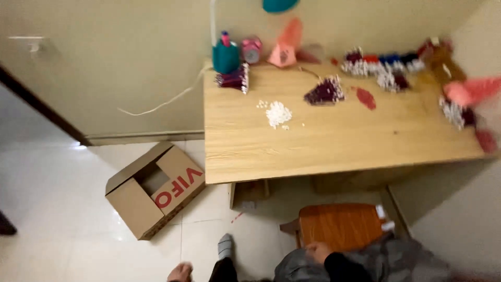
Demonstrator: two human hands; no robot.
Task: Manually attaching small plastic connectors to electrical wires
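right hand (318, 252) seemingly rests on wooden stool (342, 225) below table (334, 141).

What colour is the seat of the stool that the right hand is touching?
The stool seat is orange-brown wood; the head view shows it, with the right hand on its near edge.

A home craft corner: a light wooden desk (334, 141) against the cream wall, a brown cardboard box (154, 189) on white floor tiles left of it
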